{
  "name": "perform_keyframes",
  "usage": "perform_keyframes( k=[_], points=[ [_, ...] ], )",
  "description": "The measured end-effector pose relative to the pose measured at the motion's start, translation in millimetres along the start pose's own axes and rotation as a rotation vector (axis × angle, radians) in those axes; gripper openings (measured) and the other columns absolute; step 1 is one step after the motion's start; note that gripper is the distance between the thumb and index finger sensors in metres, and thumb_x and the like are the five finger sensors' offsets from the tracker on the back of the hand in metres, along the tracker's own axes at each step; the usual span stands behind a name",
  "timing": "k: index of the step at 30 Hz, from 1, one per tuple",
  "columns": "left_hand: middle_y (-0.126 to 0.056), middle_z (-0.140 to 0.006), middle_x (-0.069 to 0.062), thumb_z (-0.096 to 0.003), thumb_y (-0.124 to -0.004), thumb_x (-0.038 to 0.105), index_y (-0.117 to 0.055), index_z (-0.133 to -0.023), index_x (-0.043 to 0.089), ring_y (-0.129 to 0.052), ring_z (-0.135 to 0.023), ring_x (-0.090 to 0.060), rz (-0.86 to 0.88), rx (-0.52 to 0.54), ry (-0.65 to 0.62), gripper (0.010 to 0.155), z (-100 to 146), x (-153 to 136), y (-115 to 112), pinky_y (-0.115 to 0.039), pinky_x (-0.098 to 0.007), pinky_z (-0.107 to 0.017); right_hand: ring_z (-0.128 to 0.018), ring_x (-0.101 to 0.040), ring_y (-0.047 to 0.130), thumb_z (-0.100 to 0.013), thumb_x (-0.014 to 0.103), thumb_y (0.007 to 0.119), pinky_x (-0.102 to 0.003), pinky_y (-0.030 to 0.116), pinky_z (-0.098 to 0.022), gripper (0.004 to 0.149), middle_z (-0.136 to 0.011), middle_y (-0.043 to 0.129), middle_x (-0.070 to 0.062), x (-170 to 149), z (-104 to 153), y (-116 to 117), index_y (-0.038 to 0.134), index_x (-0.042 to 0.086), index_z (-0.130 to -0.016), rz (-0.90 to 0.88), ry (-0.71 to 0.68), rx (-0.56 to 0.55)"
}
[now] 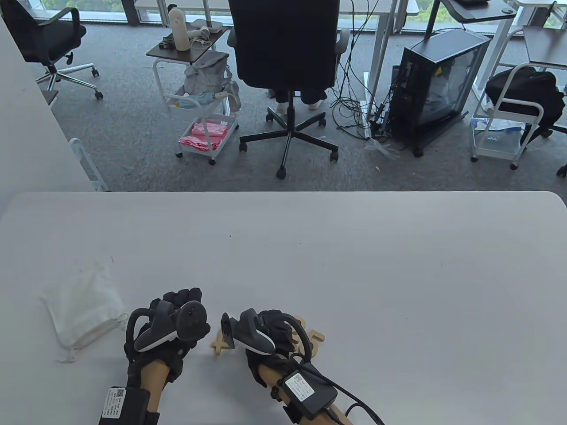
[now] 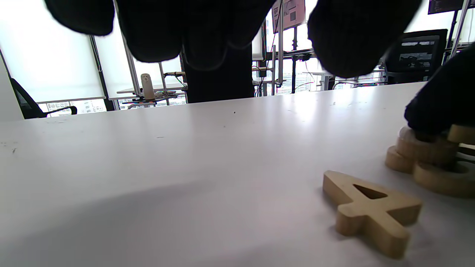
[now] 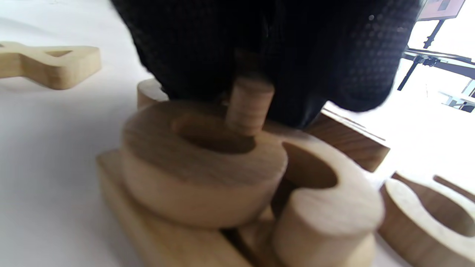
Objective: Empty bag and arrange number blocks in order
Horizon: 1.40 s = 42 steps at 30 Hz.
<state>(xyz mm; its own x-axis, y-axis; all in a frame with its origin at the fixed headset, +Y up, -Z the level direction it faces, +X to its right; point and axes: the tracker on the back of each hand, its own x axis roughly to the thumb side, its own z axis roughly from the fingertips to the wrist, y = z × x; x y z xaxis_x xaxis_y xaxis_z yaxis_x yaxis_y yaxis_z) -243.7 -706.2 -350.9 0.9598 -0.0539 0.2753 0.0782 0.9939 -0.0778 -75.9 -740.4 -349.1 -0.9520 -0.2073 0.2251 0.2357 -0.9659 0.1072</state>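
Bag: a white drawstring bag (image 1: 84, 305) lies flat and slack on the desk (image 1: 354, 248), at the near left, to the left of both hands and apart from them.

Left hand: the left hand (image 1: 175, 316) hovers between the bag and the blocks, its fingers loosely curled and holding nothing; in the left wrist view the gloved fingertips (image 2: 156, 33) hang above bare desk surface.

Right hand: the right hand (image 1: 274, 330) is down on the heap of number blocks (image 3: 237, 178). Its fingers (image 3: 334, 63) close around a wooden piece (image 3: 248, 105) that stands up out of the heap; the close view is blurred, so which number it is cannot be told.

Number 4: a wooden 4 block (image 2: 371, 211) lies flat on the desk by itself, just left of the heap and between the two hands; it also shows in the table view (image 1: 220, 344).

Heap: the rest of the number blocks are piled on one another under and beside the right hand, with rounded, ring-shaped pieces on top of flatter ones. In the table view a curved block (image 1: 315, 340) pokes out on the hand's right side.

Beyond the desk: a black office chair (image 1: 285, 44) and a white trolley (image 1: 203, 110) stand on the grey carpet.
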Motion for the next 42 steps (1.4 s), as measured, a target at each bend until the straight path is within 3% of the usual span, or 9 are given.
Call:
perform_keyframes(
  k=[3,7,11,16,23,32,35,39,42],
  points=[
    [-0.065,-0.11,-0.027,-0.0478,-0.08,0.05,-0.054,-0.112,0.004,-0.072,-0.098,-0.058,0.004,-0.003,0.002,0.083,1,0,0,-0.06,-0.075,-0.067,-0.053,-0.027,0.105,-0.045,0.023,0.093,-0.039,0.096,-0.04,0.059,-0.09,0.079,-0.035,-20,6,-13,0.078,-0.001,-0.096,-0.058,0.0,-0.04],
    [-0.065,-0.11,-0.027,-0.0477,-0.08,0.05,-0.054,-0.112,0.004,-0.073,-0.098,-0.058,0.004,-0.002,0.002,0.083,1,0,0,-0.059,-0.075,-0.067,-0.059,-0.03,0.103,-0.047,0.019,0.09,-0.042,0.094,-0.045,0.055,-0.093,0.074,-0.037,-71,15,-21,0.078,-0.001,-0.096,-0.155,0.03,-0.029],
    [-0.065,-0.11,-0.027,-0.0478,-0.08,0.05,-0.055,-0.112,0.004,-0.072,-0.098,-0.058,0.005,-0.004,0.007,0.083,1,-1,1,-0.059,-0.075,-0.067,-0.063,-0.033,0.101,-0.047,0.014,0.088,-0.045,0.093,-0.048,0.055,-0.096,0.07,-0.039,-128,21,-5,0.075,-0.002,-0.098,-0.233,0.086,0.032],
    [-0.065,-0.11,-0.027,-0.0478,-0.08,0.05,-0.055,-0.112,0.004,-0.072,-0.098,-0.058,-0.001,-0.006,0.011,0.083,1,-1,1,-0.059,-0.075,-0.067,-0.061,-0.03,0.104,-0.046,0.015,0.089,-0.041,0.096,-0.046,0.055,-0.094,0.076,-0.034,-157,26,28,0.076,0.001,-0.098,-0.231,0.117,0.05],
    [-0.065,-0.11,-0.027,-0.0477,-0.08,0.05,-0.055,-0.112,0.004,-0.072,-0.098,-0.058,-0.006,-0.009,0.012,0.083,2,0,1,-0.059,-0.075,-0.067,-0.058,-0.028,0.105,-0.046,0.018,0.091,-0.039,0.097,-0.043,0.055,-0.093,0.079,-0.033,-151,23,43,0.078,0.003,-0.097,-0.222,0.105,0.133],
    [-0.065,-0.11,-0.027,-0.0476,-0.08,0.05,-0.055,-0.112,0.004,-0.072,-0.098,-0.058,-0.005,-0.015,0.017,0.083,2,-1,1,-0.059,-0.075,-0.067,-0.06,-0.031,0.103,-0.048,0.023,0.089,-0.042,0.095,-0.045,0.057,-0.094,0.076,-0.034,-147,21,47,0.075,0.001,-0.099,-0.189,0.101,0.127],
    [-0.065,-0.11,-0.027,-0.0477,-0.081,0.05,-0.055,-0.112,0.004,-0.072,-0.098,-0.059,-0.003,-0.013,0.018,0.083,2,-1,2,-0.059,-0.075,-0.067,-0.061,-0.036,0.101,-0.049,0.029,0.085,-0.045,0.092,-0.044,0.057,-0.096,0.077,-0.031,-148,29,33,0.075,0.003,-0.099,-0.198,0.086,0.015],
    [-0.065,-0.11,-0.027,-0.0476,-0.08,0.05,-0.055,-0.112,0.004,-0.072,-0.098,-0.059,-0.006,-0.011,0.018,0.083,2,-1,2,-0.059,-0.075,-0.067,-0.076,-0.043,0.092,-0.05,0.035,0.083,-0.054,0.084,-0.055,0.057,-0.099,0.078,-0.021,-128,46,15,0.074,0.01,-0.1,-0.219,-0.113,-0.21],
    [-0.065,-0.11,-0.027,-0.0476,-0.081,0.05,-0.055,-0.112,0.004,-0.072,-0.098,-0.059,-0.006,-0.011,0.019,0.083,2,-1,2,-0.059,-0.075,-0.067,-0.084,-0.045,0.085,-0.049,0.038,0.083,-0.056,0.079,-0.062,0.061,-0.105,0.074,-0.016,-100,54,12,0.069,0.014,-0.103,-0.189,-0.306,-0.196]
  ],
)
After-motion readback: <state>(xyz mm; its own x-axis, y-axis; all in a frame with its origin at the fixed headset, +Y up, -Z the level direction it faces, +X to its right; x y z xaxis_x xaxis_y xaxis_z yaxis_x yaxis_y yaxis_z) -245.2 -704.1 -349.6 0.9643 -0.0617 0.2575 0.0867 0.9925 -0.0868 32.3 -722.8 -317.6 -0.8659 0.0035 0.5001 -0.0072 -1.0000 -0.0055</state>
